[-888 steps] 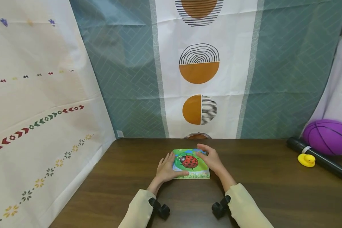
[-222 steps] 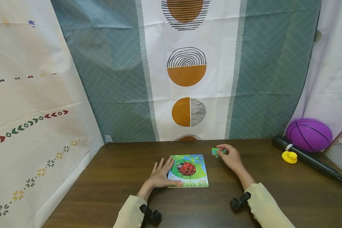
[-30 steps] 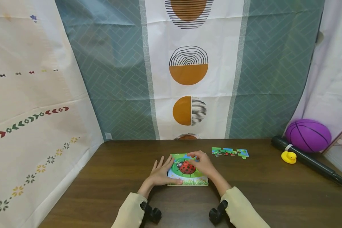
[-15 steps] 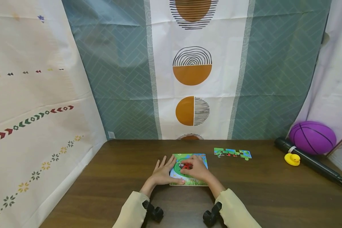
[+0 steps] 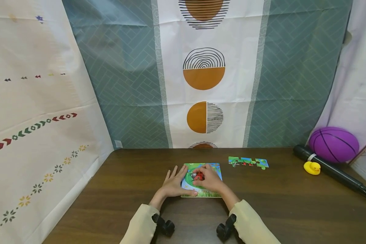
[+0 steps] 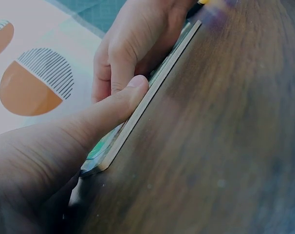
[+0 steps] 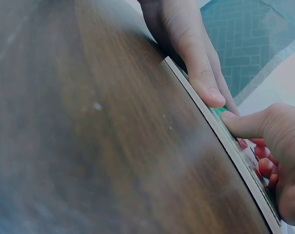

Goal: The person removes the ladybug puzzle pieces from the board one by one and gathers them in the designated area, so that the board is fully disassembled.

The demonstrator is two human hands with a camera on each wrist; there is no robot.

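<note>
A square ladybug jigsaw puzzle (image 5: 187,185) lies flat on the table. My left hand (image 5: 172,187) rests along its left side with the fingers spread, the thumb lying over the front edge. My right hand (image 5: 211,179) is over its middle, fingers bent and thumb opposite them, touching the face around the red ladybug. In the right wrist view its fingertips are at the red part, partly hidden; whether they pinch a piece cannot be made out. Several loose puzzle pieces (image 5: 247,162) lie in a row behind and to the right of the puzzle.
Toward the right of the brown table (image 5: 277,210) sit a yellow rubber duck (image 5: 312,167), a long black tube (image 5: 338,174) and a purple ball (image 5: 333,144). A patterned curtain (image 5: 134,84) hangs behind the table, and a white cloth (image 5: 48,135) covers the left.
Over the longer span, loose pieces have appeared in a row at the back right. In the last second my right hand has moved left and forward onto the ladybug; the left hand stays.
</note>
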